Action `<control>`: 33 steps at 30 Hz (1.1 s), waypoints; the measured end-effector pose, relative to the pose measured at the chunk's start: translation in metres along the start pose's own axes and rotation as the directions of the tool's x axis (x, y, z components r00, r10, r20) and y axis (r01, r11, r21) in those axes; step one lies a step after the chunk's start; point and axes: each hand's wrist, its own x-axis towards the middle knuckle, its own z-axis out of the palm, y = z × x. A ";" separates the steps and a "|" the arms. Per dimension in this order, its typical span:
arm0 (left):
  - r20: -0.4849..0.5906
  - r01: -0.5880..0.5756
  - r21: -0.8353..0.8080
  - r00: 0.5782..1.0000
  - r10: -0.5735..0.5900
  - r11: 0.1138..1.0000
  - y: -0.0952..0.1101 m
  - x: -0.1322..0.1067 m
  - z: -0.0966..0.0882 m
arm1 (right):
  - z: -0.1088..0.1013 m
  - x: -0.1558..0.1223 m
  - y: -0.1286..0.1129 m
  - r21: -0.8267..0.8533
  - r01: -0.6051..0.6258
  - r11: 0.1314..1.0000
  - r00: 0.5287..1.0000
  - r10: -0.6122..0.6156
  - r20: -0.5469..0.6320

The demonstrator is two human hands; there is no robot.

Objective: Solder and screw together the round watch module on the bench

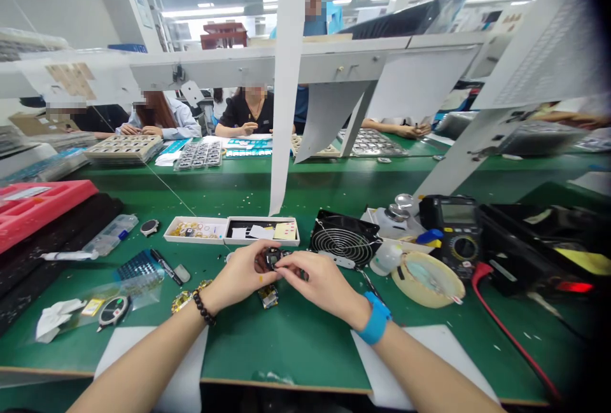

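My left hand (241,276) and my right hand (317,282) meet over the green bench, both pinched on a small black round watch body (272,258). The left wrist wears a dark bead bracelet (204,308), the right a blue wrist strap (375,319). A small gold circuit part (268,296) lies on the mat just below the hands. Two gold round parts (184,299) lie by the left wrist.
Two white parts trays (231,230) sit behind the hands. A black fan (344,238), a tape roll (428,278), a multimeter (453,228) and a red cable (506,330) lie right. A bagged watch (113,308), pen (165,265) and red tray (38,206) lie left. People sit opposite.
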 end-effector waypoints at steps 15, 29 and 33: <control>0.035 -0.004 0.057 0.999 0.002 0.998 0.006 0.000 0.001 | -0.003 -0.001 0.000 -0.063 0.036 0.997 0.999 -0.034 0.037; 0.028 -0.081 0.122 0.997 0.078 0.989 0.000 -0.001 0.000 | -0.002 -0.002 -0.001 -0.093 0.035 0.995 0.994 -0.025 0.102; 0.019 -0.104 0.170 0.995 0.102 0.980 -0.001 0.000 -0.002 | -0.002 -0.002 -0.001 -0.086 0.029 0.996 0.994 -0.020 0.108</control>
